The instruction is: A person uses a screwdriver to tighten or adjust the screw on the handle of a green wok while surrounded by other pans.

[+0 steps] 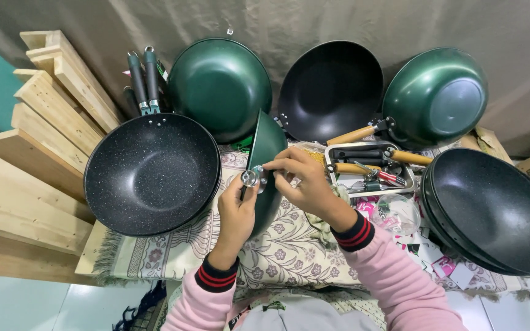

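A green pan point(267, 147) stands on edge in the middle, its rim towards me. My left hand point(236, 208) grips it from the left and holds a small round metal fitting point(249, 178) against its side. My right hand point(302, 181) reaches in from the right, fingertips pinched on the same fitting at the pan's rim. Both sleeves are pink with dark striped cuffs.
Black speckled pans point(151, 171) lie at left and more dark pans point(498, 208) at right. Green and black pans point(331, 89) lean on the back wall. A metal tray point(369, 168) holds wooden handles and tools. Wooden boards point(26, 159) are stacked far left. A patterned cloth point(289, 251) covers the surface.
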